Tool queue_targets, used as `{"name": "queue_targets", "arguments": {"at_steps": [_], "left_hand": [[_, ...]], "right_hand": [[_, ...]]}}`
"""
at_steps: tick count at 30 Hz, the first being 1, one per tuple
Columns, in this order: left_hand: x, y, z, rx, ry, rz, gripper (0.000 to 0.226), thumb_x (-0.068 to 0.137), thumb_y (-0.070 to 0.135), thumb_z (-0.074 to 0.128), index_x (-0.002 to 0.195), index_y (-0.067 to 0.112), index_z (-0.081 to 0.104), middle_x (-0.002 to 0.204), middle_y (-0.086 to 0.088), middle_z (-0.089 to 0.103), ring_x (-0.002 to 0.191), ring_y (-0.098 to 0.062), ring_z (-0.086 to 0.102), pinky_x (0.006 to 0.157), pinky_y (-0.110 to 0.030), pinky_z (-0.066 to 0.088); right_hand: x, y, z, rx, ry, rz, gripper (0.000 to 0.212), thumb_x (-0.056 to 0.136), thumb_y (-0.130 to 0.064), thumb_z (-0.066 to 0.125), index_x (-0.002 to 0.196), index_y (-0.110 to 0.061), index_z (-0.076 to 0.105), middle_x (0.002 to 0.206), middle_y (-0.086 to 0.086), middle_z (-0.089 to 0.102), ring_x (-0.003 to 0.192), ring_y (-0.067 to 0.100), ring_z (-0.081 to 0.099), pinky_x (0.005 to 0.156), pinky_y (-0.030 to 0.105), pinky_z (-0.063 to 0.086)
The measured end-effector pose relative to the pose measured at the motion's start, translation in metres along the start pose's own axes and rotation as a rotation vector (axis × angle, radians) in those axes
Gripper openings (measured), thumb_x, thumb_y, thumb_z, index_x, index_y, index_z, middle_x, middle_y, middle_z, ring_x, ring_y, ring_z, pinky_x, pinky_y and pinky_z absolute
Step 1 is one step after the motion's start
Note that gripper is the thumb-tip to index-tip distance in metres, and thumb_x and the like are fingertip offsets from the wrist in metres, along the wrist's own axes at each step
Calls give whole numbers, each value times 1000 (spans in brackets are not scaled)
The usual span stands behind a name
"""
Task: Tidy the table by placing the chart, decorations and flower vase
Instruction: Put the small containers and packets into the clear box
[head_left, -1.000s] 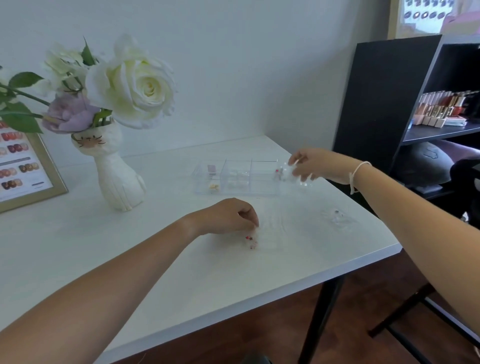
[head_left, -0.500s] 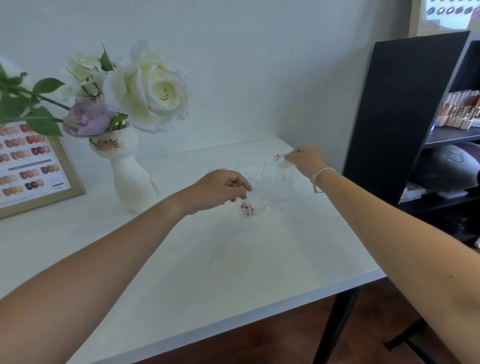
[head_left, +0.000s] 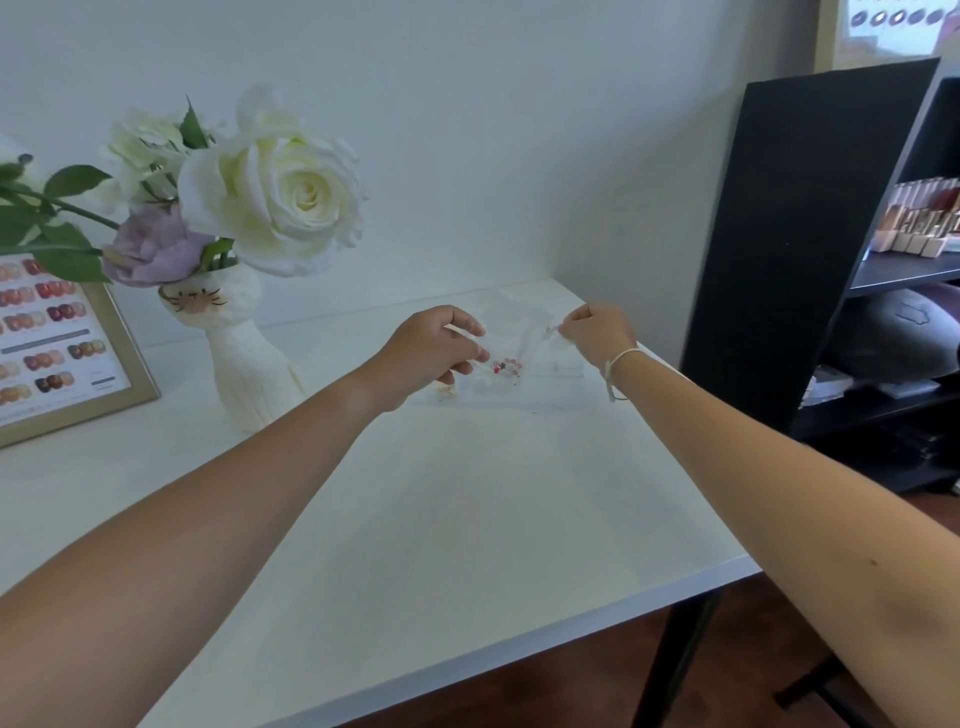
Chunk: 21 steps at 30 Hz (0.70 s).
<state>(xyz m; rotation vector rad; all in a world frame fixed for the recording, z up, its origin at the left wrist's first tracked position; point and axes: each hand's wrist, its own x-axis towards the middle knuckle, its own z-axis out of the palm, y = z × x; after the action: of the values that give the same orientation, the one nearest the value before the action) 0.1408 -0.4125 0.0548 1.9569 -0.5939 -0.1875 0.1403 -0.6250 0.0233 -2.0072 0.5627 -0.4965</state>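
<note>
Both our hands have moved to the clear tray (head_left: 524, 374) at one o'clock on the bench (head_left: 467, 519). Left hand (head_left: 431, 353) pinches a decoration packet (head_left: 506, 365); right hand (head_left: 597, 335) pinches another. Tiny pieces could spill if either grip loosens.

My white table (head_left: 467, 519) is carrying the cat-faced flower vase (head_left: 244, 364) at its back left, the framed chart (head_left: 52, 343) leaning beside it, and a clear divided box (head_left: 550, 384) of decorations (head_left: 506, 366) near the far edge.
</note>
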Motion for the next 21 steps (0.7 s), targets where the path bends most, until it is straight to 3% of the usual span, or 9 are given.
{"name": "queue_targets", "arguments": {"at_steps": [6, 9, 12, 14, 16, 18, 21], "left_hand": [[5, -3, -4, -170, 15, -101, 7, 85, 7, 58, 83, 14, 56, 84, -10, 69, 60, -14, 61, 54, -20, 52], [6, -3, -5, -205, 32, -126, 8, 88, 14, 55, 80, 12, 56, 84, -10, 68, 63, -16, 63, 56, -21, 53], [7, -2, -5, -203, 52, -141, 10, 88, 15, 56, 78, 12, 56, 84, -8, 68, 63, -17, 63, 56, -22, 54], [9, -2, -5, -190, 68, -147, 9, 88, 17, 57, 80, 13, 58, 86, -5, 69, 63, -17, 62, 59, -24, 52], [12, -2, -3, -160, 86, -146, 8, 88, 21, 58, 81, 16, 60, 86, 0, 67, 66, -15, 59, 58, -23, 49], [14, 0, 0, -130, 108, -144, 8, 87, 24, 58, 81, 20, 61, 84, 4, 63, 68, -13, 55, 57, -21, 45], [18, 4, 7, -112, 127, -137, 9, 88, 24, 57, 80, 21, 60, 81, 6, 62, 66, -11, 51, 55, -20, 40]], "right_hand": [[3, -3, 2, 18, -3, 39, 12, 77, -8, 49, 73, -18, 49, 64, -6, 47, 76, 20, 47, 77, 32, 37], [7, 0, 1, -59, -47, 13, 20, 79, -11, 52, 64, -22, 43, 76, 0, 52, 84, 22, 47, 90, 38, 41], [7, 4, 2, -188, -47, -17, 9, 80, -15, 54, 84, -22, 51, 88, -1, 53, 88, 21, 47, 98, 38, 34], [3, 4, 3, -266, -14, -78, 30, 80, -16, 53, 109, -22, 52, 84, -4, 57, 93, 21, 51, 97, 37, 28], [-1, 5, 1, -356, 21, -163, 43, 80, -15, 51, 122, -22, 49, 99, -1, 65, 109, 23, 52, 97, 37, 27], [-4, 6, -7, -379, 58, -197, 47, 80, -15, 50, 126, -22, 48, 119, 1, 62, 119, 24, 47, 97, 36, 26], [-9, 10, -29, -383, 78, -202, 42, 82, -18, 51, 123, -22, 51, 122, -1, 60, 117, 24, 49, 96, 36, 29]]}}
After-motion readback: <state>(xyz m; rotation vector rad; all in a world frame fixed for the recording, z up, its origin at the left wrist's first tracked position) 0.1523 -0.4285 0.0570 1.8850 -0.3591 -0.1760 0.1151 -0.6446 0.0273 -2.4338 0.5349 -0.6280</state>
